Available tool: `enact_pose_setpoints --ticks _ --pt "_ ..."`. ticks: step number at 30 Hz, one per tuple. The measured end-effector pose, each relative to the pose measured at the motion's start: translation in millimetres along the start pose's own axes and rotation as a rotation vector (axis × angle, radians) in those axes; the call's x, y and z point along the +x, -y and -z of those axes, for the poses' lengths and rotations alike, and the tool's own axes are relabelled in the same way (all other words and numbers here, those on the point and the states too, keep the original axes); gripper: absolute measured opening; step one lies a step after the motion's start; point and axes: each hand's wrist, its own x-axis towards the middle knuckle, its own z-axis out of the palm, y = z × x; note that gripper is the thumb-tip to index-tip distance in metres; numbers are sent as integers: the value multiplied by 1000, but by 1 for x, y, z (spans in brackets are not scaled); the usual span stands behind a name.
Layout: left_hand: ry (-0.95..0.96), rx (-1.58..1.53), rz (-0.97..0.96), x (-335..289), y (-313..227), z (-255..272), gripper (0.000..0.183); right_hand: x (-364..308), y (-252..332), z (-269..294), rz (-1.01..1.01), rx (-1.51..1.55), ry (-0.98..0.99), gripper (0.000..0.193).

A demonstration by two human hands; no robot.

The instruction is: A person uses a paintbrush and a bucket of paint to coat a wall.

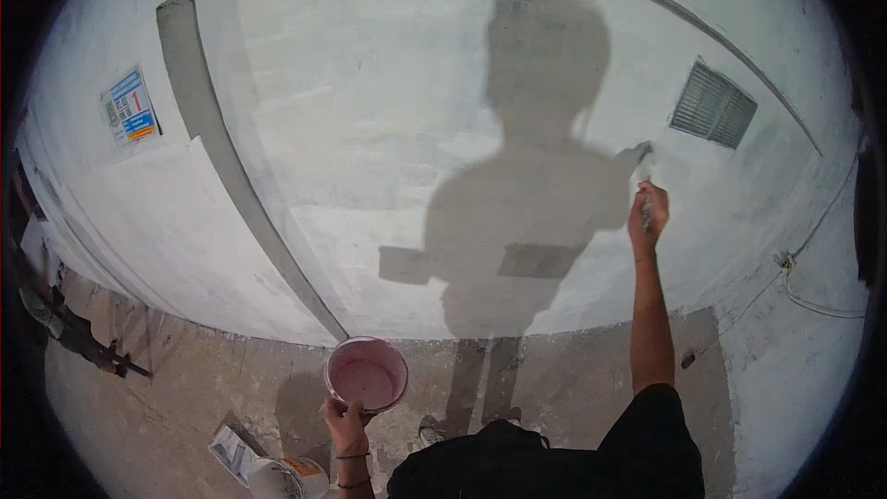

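My right hand (650, 208) is raised at arm's length, its fingers closed round a paintbrush (646, 169). The brush's pale head points up at the white wall (351, 111), close to where its shadow falls; whether the bristles touch cannot be made out. Low in front of me, my left hand (346, 427) grips the near rim of a round bucket (368, 379). Its inside looks pinkish, and how much it holds is unclear.
A grey vent grille (713, 103) is set in the wall at right. Left are a grey vertical strip (199, 83) and a coloured notice (130, 107). A white bucket (294, 479) and a flat panel (233, 454) stand on the concrete floor (185, 379). A cable (818, 310) hangs at right.
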Motion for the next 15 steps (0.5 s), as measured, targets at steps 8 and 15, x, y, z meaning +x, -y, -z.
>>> enact_pose_setpoints --ticks 8,15 --pt "66 5 -17 -1 -10 -16 23 -53 218 -132 129 571 245 16" --pt "188 -78 25 -8 -11 -39 26 -64 285 -143 90 967 462 16"
